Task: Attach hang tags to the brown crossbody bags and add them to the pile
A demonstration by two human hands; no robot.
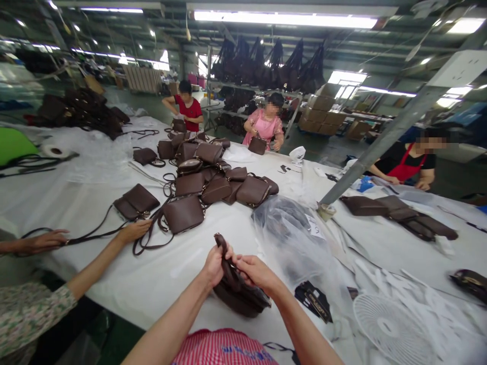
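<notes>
At the near left a co-worker's hand (134, 231) is resting on a long strap (97, 233) trailing from a small brown bag (137, 201) on the white worktop (95, 172). Just right of that, toward the middle, a heap of finished-looking brown bags (213, 180) is lying loose, which suggests to me that plenty are still waiting to be handled. Near the front edge the person's left hand (214, 264) is gripping the upper end of a dark brown bag (238, 291), fingers curled tight around its bunched strap, while the right hand (255, 271) is closing on the same strap from the other side, pinching it. That bag is sitting low against the worktop's near edge, not yet packed as far as I can judge. Further right a clear plastic bag (292, 238) is lying crumpled, and a white fan guard (391, 324) is sitting at the near right.
</notes>
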